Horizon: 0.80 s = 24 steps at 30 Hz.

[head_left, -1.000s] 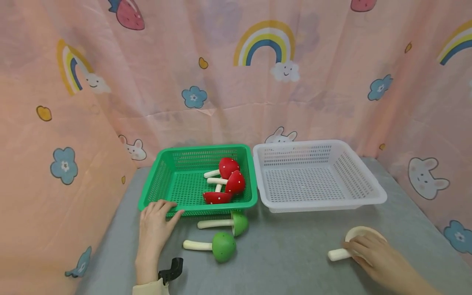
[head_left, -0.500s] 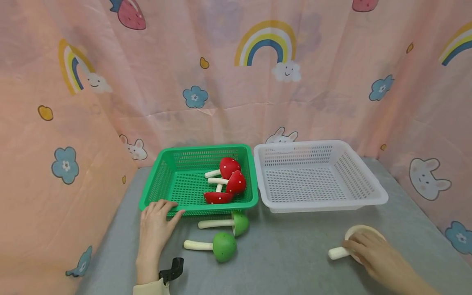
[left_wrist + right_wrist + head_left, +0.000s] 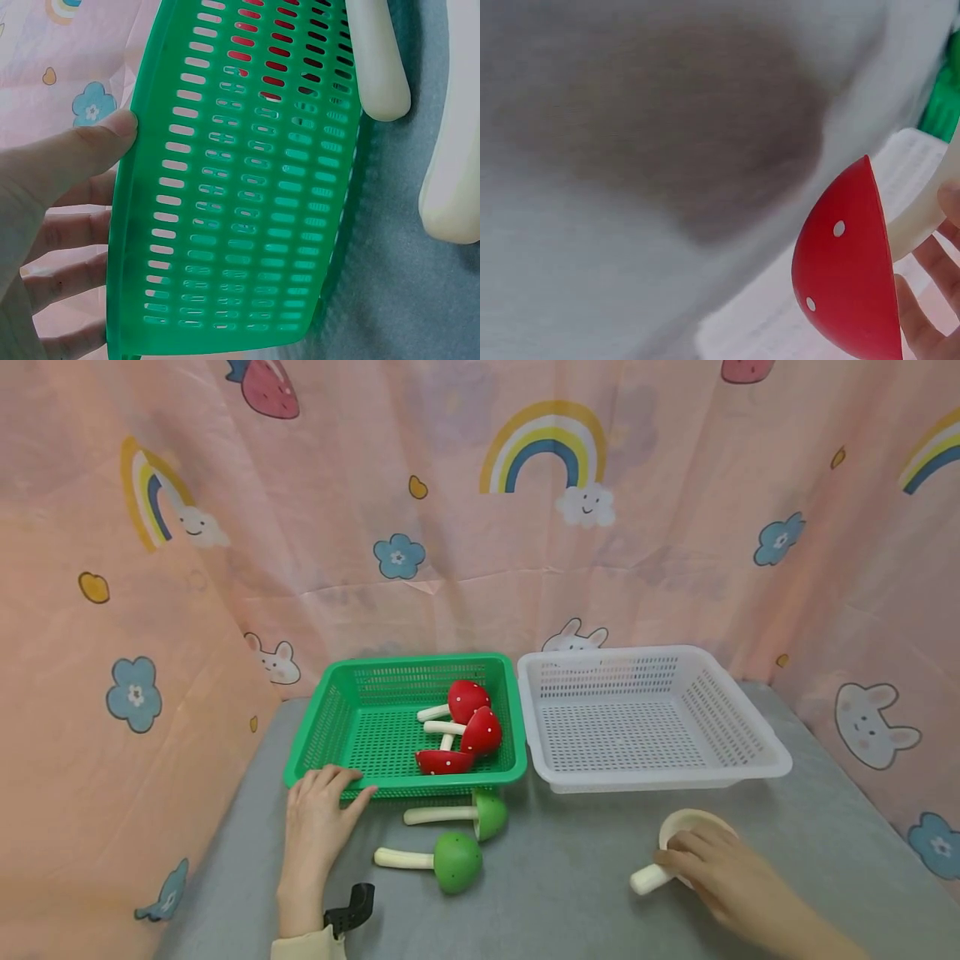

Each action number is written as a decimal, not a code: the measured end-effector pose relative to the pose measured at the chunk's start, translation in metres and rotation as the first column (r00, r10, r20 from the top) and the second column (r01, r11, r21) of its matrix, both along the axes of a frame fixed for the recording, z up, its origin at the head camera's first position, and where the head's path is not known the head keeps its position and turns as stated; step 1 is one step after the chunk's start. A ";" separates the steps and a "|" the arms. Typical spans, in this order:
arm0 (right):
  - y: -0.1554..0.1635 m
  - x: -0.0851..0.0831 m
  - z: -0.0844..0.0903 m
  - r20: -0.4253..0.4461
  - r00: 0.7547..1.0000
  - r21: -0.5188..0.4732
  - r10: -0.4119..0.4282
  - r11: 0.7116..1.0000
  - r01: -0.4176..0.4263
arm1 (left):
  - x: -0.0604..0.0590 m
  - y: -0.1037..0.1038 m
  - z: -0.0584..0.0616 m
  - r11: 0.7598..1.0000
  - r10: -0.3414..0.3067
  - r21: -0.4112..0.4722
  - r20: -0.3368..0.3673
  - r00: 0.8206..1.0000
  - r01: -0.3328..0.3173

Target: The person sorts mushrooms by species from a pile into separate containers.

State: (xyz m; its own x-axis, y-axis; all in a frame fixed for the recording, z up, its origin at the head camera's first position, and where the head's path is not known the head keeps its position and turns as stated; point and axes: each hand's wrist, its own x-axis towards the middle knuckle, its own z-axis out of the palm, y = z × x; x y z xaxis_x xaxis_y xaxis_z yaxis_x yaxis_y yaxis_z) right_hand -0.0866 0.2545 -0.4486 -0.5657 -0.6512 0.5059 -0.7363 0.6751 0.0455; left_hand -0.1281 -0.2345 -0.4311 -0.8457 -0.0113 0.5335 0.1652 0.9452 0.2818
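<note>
My right hand (image 3: 697, 864) grips a red toy mushroom (image 3: 847, 277) with white dots on the grey table, in front of the white basket (image 3: 757, 752). In the head view only its cream underside (image 3: 678, 824) and stem (image 3: 647, 879) show. My left hand (image 3: 327, 797) holds the front left rim of the green basket (image 3: 322, 727), thumb (image 3: 90, 154) on the outer wall. Three red mushrooms (image 3: 472, 731) lie inside that basket. Two green mushrooms (image 3: 457, 862) (image 3: 487, 814) lie on the table just in front of it.
The white basket holds nothing and stands against the green one's right side. Pink patterned curtains (image 3: 480, 527) close off the back and both sides. A black wrist mount (image 3: 351, 906) sits at my left wrist. Bare grey table (image 3: 570, 877) lies between the hands.
My right hand has drawn the mushroom leftward across the table, toward the middle. The left hand and both baskets have stayed in place.
</note>
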 end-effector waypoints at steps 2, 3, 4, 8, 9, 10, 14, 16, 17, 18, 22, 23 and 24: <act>-0.008 -0.002 0.005 -0.012 0.999 -0.024 0.047 0.999 -0.047 | 0.000 0.000 0.000 1.000 0.003 -0.001 0.003 1.000 -0.003; -0.012 -0.003 0.007 -0.024 0.997 -0.038 0.073 0.997 -0.074 | 0.000 0.000 0.000 1.000 0.004 -0.001 0.005 1.000 -0.004; -0.015 -0.003 0.009 -0.031 0.995 -0.040 0.091 0.995 -0.092 | 0.000 0.000 0.000 1.000 0.004 -0.003 0.007 1.000 -0.004; -0.028 -0.006 0.018 -0.054 0.989 -0.046 0.134 0.990 -0.137 | 0.000 0.000 0.001 1.000 0.008 -0.003 0.016 1.000 -0.008; -0.031 -0.007 0.020 -0.059 0.989 -0.038 0.133 0.990 -0.135 | 0.000 0.000 0.002 1.000 0.008 -0.003 0.017 1.000 -0.008; -0.033 -0.007 0.023 -0.051 0.990 -0.029 0.131 0.991 -0.133 | 0.001 0.001 0.002 1.000 0.008 -0.004 0.016 1.000 -0.008; -0.043 -0.009 0.033 -0.068 0.986 -0.048 0.150 0.987 -0.154 | 0.000 0.001 0.001 1.000 0.006 0.000 0.014 1.000 -0.006; -0.048 -0.011 0.039 -0.079 0.980 -0.082 0.183 0.978 -0.190 | 0.000 0.001 0.001 1.000 0.004 0.005 0.017 1.000 -0.004; -0.050 -0.013 0.043 -0.088 0.976 -0.098 0.197 0.974 -0.206 | 0.000 0.001 0.001 1.000 0.003 0.008 0.018 1.000 -0.003; -0.054 -0.014 0.046 -0.088 0.975 -0.104 0.205 0.971 -0.214 | 0.000 0.001 0.001 1.000 0.002 0.010 0.020 1.000 -0.003; -0.066 -0.019 0.060 -0.062 0.977 -0.086 0.202 0.975 -0.207 | 0.000 0.000 0.001 1.000 0.006 0.013 0.029 1.000 -0.006; -0.069 -0.020 0.063 -0.048 0.978 -0.076 0.202 0.976 -0.205 | 0.001 0.000 0.001 1.000 0.006 0.010 0.031 1.000 -0.007; -0.072 -0.021 0.066 -0.041 0.978 -0.069 0.206 0.976 -0.209 | 0.001 0.000 0.002 1.000 0.007 0.009 0.033 0.999 -0.007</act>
State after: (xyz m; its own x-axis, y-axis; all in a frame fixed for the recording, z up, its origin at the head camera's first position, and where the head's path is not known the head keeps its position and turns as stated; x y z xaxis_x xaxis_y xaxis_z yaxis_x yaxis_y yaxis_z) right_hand -0.1081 0.1823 -0.3825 -0.4041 -0.7137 0.5721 -0.8596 0.5101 0.0292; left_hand -0.1275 -0.2342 -0.4293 -0.8625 -0.0221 0.5055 0.1489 0.9437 0.2953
